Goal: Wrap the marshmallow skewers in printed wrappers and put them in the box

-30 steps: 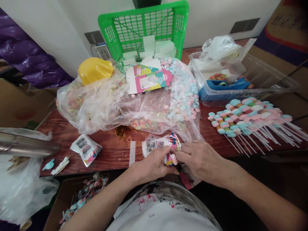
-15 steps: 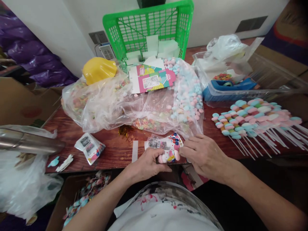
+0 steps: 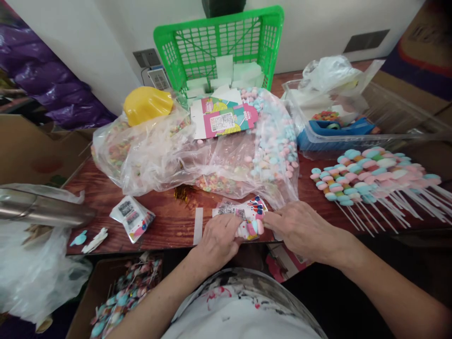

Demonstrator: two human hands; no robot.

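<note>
At the table's front edge, my left hand (image 3: 221, 240) is closed on a printed plastic bag with pink, white and blue marshmallows (image 3: 253, 228) in or on it; its fingertips lie over the left end. My right hand (image 3: 303, 230) has its fingers pinched together at the right end, by a pink marshmallow; what they grip is hidden. Under and behind the hands lies a stack of printed clear bags (image 3: 254, 207). A pale strip (image 3: 198, 226) is left of my left hand. Marshmallow skewers (image 3: 374, 176) on white sticks lie in a pile to the right.
Large clear bags of candy (image 3: 212, 160) lie behind the hands, topped by a yellow bowl (image 3: 148, 106) and a printed carton (image 3: 224, 117). Beyond is a green basket (image 3: 219, 19); a clear tub (image 3: 339, 139) stands right. More printed bags (image 3: 132, 219) and a steel flask (image 3: 45, 207) are left.
My left hand has turned knuckles-up, its thumb now tucked from view, and its fingers cover more of the bag. My right hand has shifted slightly down, staying at the right end.
</note>
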